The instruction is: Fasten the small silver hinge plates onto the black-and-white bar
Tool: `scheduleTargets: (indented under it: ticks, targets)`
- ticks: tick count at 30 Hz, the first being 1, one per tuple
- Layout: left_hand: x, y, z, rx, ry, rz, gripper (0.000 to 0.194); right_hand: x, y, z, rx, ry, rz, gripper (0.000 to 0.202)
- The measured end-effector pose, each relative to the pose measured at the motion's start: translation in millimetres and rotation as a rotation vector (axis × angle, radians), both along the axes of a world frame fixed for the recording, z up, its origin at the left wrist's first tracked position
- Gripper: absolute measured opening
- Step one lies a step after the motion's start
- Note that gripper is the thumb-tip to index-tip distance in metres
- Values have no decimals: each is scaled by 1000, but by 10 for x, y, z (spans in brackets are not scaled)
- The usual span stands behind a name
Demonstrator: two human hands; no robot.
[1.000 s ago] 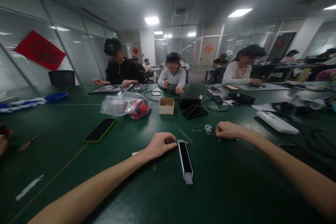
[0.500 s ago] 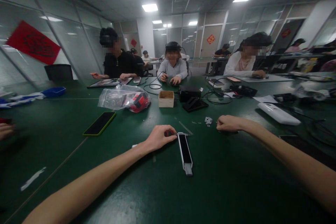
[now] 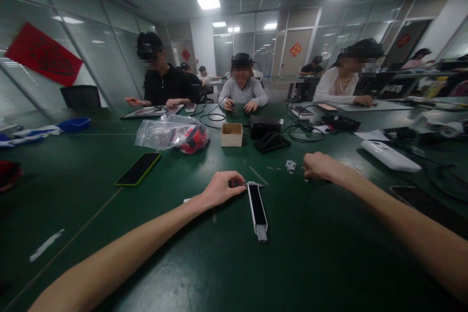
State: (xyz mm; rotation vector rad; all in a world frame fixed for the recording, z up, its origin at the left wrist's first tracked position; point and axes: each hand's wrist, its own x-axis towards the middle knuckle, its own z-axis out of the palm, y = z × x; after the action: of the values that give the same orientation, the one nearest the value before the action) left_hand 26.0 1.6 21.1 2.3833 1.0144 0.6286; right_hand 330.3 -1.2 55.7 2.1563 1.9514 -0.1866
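Observation:
A slim white device with a long black face lies on the green table, a grey plug-like piece at its near end. My left hand is closed in a pinch at its far end, where a thin metal piece sticks out on both sides. My right hand is closed, low over the table to the right; what its fingers hold, if anything, is hidden. Just left of it lie a small metal plate and tiny ring-like parts. Another tiny bit shows under the right fingers.
A green-edged phone lies to the left. Beyond are a clear bag with red items, a small open box and a black stand. A white case and cables are at right. Several people sit around.
My right hand has risen slightly from the table, showing a tiny bit beneath it. My left hand and the device stay put. At the far left, a person's hand has shifted, showing a red item.

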Motion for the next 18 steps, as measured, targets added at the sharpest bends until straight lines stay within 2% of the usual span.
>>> scheduleTargets:
  ticks: [7, 13, 18]
  targets:
    - [5, 25, -45, 14, -10, 24, 16, -70, -26, -28, 38, -38, 4, 22]
    - [4, 13, -20, 19, 7, 29, 16, -180, -133, 23, 67, -67, 38, 22]
    - [9, -2, -16, 2, 14, 32, 18, -155, -149, 9, 90, -81, 32, 21]
